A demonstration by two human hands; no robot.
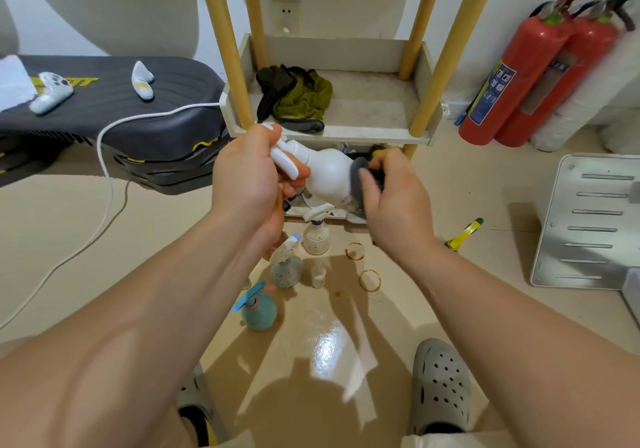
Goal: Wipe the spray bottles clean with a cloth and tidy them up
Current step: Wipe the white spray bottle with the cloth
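While facing white shelf rack with yellow wooden posts (374, 101), holding white plastic spray bottle (327, 170) sideways in mid-air to expose base. Gripping trigger neck with left hand (246, 174), fingers curled, as anchor; pressing dark grey cloth (356, 175) onto bottom end with right hand (391, 200), fingers curled round it. Likely mid-wipe; speckled spray bottles (286, 271) on floor (166, 240) next.

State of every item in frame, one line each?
white spray bottle: tilted, off the floor
left hand: grips its trigger head
right hand: holds grey cloth against its body
teal bottle: upright on floor
far speckled bottle: upright
near speckled bottle: upright
green cloth: crumpled on shelf
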